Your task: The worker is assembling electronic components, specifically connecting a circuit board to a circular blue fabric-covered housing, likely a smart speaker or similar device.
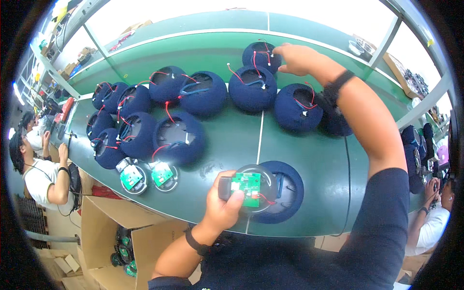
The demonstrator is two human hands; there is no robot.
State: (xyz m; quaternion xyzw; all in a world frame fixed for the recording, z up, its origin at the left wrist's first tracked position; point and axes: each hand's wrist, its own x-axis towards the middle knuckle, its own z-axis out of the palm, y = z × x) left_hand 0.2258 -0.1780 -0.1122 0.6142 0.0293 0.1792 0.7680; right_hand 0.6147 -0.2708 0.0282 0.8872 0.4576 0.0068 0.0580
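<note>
My left hand point(223, 205) grips a round clear-based module point(247, 188) with a green circuit board and short red wires on it. Beneath and just right of the module, a navy round fabric-covered shell point(293, 191) lies on the bench, its grey hollow facing up. My right hand point(296, 59) stretches to the far side, its thumb and fingers closed at the right rim of another navy shell point(256, 60) with red and white wires. Closer in, my right forearm partly covers a dark shell point(337, 123). Two similar board modules point(130, 178) point(163, 176) rest at the bench's near left.
Several navy shells point(203, 99) with loose wires crowd the left and middle of the green bench point(222, 150). An open cardboard box point(104, 232) holding modules stands below left. A black cable point(349, 183) hangs across the right side. Other people point(41, 174) sit at both sides.
</note>
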